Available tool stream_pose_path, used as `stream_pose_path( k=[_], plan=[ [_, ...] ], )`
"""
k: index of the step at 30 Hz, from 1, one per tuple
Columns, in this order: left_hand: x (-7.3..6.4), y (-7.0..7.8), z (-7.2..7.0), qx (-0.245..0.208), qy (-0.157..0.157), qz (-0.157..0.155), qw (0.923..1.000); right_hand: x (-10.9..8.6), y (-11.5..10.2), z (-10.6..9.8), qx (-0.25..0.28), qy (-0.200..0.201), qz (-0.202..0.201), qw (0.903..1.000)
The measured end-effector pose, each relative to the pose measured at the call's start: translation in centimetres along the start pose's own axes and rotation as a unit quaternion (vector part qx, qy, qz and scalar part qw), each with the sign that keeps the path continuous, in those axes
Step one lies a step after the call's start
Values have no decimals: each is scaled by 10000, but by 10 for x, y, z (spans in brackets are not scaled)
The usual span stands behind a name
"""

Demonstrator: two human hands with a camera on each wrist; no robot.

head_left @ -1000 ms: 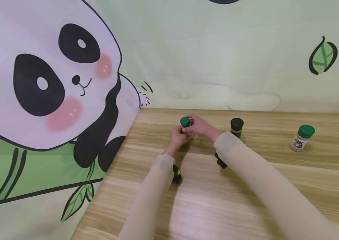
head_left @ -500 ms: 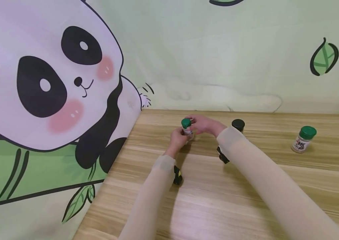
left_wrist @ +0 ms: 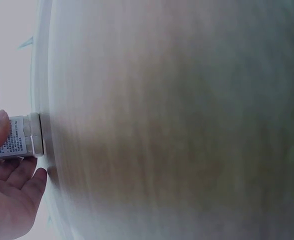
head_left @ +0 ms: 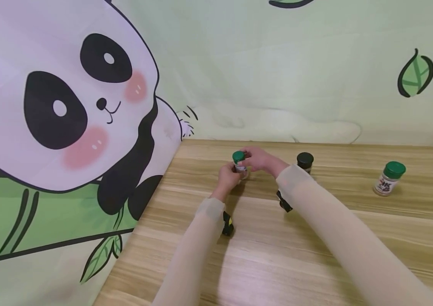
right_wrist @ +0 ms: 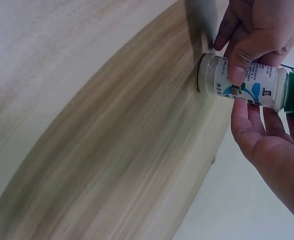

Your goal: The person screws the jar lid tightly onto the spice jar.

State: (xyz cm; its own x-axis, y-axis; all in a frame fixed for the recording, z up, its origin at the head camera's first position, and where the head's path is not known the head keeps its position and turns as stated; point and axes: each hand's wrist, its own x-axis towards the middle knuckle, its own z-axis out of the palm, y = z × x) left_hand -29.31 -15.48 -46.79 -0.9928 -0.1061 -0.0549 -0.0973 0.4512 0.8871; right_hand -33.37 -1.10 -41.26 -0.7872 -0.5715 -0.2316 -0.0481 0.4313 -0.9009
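A clear seasoning bottle [head_left: 241, 169] with a green lid [head_left: 238, 156] and a white label stands at the far left of the table. My left hand [head_left: 228, 176] grips its body, the thumb pressed on the label [left_wrist: 13, 136] in the left wrist view. From the other side, my right hand [head_left: 259, 159] holds the bottle near the top. In the right wrist view, its thumb lies on the green lid [right_wrist: 291, 95] and its fingers reach along the body's far side. The bottle's base is at the tabletop. The lid is out of frame in the left wrist view.
A black-lidded bottle [head_left: 305, 161] stands behind my right forearm, partly covered by the sleeve. Farther right on the wooden table [head_left: 262, 255] is another green-lidded seasoning bottle [head_left: 387, 180]. A panda-printed cloth [head_left: 124, 127] rises along the table's left and back edges.
The head view has shifted slightly. My right thumb and fingers have moved a little about the green lid, while my left hand keeps its grip and the bottle stays in place.
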Motion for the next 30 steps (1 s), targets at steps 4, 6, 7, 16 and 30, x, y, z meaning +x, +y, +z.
stream_pose_path(
  k=[4,6,7,16,30],
  plan=[
    [0,0,1,-15,-35,-88,10000,0,2,3,117,183,2,9998],
    [1,0,1,-34,-31,-114,9999,-1,3,6,164,285,-14,9995],
    [1,-1,1,-37,-28,-118,9999,-1,3,7,202,352,-17,9992],
    [1,0,1,199,73,52,9998,-2,3,20,392,1023,-83,9939],
    [-1,2,1,127,195,65,9997,-2,4,31,398,1507,-41,9878]
  ],
)
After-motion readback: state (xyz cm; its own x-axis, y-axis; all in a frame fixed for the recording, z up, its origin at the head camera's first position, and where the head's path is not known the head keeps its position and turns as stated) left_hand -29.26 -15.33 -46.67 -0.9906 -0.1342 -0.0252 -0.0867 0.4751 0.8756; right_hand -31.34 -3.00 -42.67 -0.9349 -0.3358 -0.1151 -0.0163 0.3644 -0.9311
